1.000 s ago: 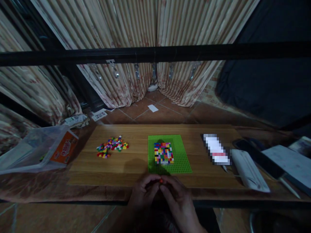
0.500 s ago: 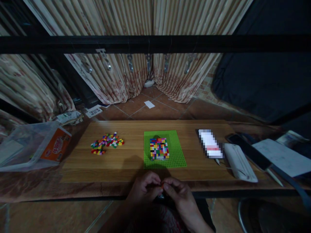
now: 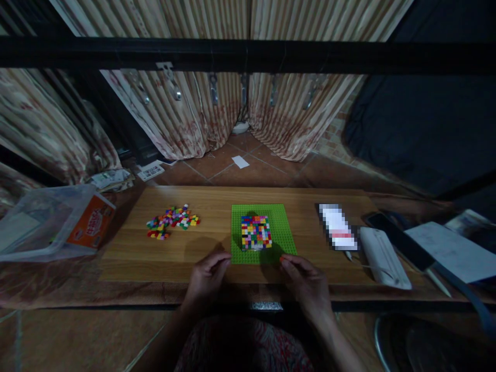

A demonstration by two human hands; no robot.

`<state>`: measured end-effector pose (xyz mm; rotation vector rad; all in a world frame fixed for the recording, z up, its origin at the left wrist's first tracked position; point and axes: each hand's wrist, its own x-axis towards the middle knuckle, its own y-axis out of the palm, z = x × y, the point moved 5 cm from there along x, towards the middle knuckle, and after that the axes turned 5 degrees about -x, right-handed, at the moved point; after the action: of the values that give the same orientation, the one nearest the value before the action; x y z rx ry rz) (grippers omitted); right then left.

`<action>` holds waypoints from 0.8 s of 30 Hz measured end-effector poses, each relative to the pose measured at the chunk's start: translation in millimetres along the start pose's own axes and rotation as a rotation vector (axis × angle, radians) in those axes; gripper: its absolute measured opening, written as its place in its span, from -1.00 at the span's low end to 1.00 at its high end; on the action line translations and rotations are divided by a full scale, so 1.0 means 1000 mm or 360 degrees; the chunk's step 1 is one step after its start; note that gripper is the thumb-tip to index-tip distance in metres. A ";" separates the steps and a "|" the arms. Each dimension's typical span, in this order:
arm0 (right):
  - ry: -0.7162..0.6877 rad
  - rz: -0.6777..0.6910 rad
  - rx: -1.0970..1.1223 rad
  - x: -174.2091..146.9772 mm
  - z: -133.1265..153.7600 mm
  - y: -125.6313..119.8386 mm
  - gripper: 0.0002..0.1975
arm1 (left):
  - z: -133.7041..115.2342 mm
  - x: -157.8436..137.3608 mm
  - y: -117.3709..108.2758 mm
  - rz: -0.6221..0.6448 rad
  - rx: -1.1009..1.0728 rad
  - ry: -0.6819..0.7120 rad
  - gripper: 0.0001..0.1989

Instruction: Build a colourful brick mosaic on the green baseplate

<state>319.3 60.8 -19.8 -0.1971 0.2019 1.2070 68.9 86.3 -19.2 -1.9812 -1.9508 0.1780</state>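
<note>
On the green studded baseplate point(image 3: 284, 227) stands a block built of many-coloured toy bricks point(image 3: 256, 232). A tiny orange-red toy brick point(image 3: 282, 259) is pinched between the thumb and fingers of my right hand point(image 3: 308, 281), over the plate's near right corner. My left hand point(image 3: 207, 276) is at the plate's near left corner with its fingers drawn together; whether anything small is between them I cannot make out. Farther left, a loose pile of coloured toy bricks point(image 3: 174, 218) lies on the wooden board point(image 3: 127, 248).
To the right lie a phone with a blurred screen point(image 3: 338, 227), a white device with a cable point(image 3: 383, 258), a dark phone point(image 3: 399, 240) and paper point(image 3: 453, 250). A clear plastic bin point(image 3: 46, 222) stands at the left. A dark bar point(image 3: 248, 54) crosses beyond the board.
My hands have come apart and moved forward, left and right, toward the baseplate's near corners. The orange-red toy brick went with my right hand. The view has shifted slightly.
</note>
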 end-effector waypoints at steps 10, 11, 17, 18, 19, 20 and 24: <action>-0.0399 0.0040 -0.0415 0.025 0.010 0.018 -0.80 | 0.012 0.007 -0.008 -0.0120 0.0178 0.0159 -0.87; -0.0418 0.0044 -0.0437 0.026 0.009 0.019 -0.80 | 0.010 0.007 -0.008 -0.0114 0.0185 0.0177 -0.87; -0.0446 0.0080 -0.0521 0.031 0.012 0.021 -0.82 | 0.007 0.008 -0.008 -0.0113 0.0255 0.0237 -0.87; -0.0449 0.0077 -0.0539 0.032 0.014 0.022 -0.82 | 0.008 0.008 -0.008 -0.0121 0.0263 0.0243 -0.87; -0.0450 0.0070 -0.0554 0.032 0.016 0.023 -0.82 | 0.008 0.009 -0.008 -0.0127 0.0266 0.0250 -0.87; -0.0449 0.0058 -0.0568 0.032 0.018 0.023 -0.82 | 0.008 0.009 -0.008 -0.0129 0.0266 0.0256 -0.87; -0.0424 0.0040 -0.0589 0.032 0.023 0.025 -0.82 | 0.009 0.008 -0.007 -0.0114 0.0252 0.0259 -0.88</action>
<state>308.5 104.5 -6.9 -0.3533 -0.2548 1.2759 59.6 95.8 -23.8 -1.7657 -1.8414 0.1433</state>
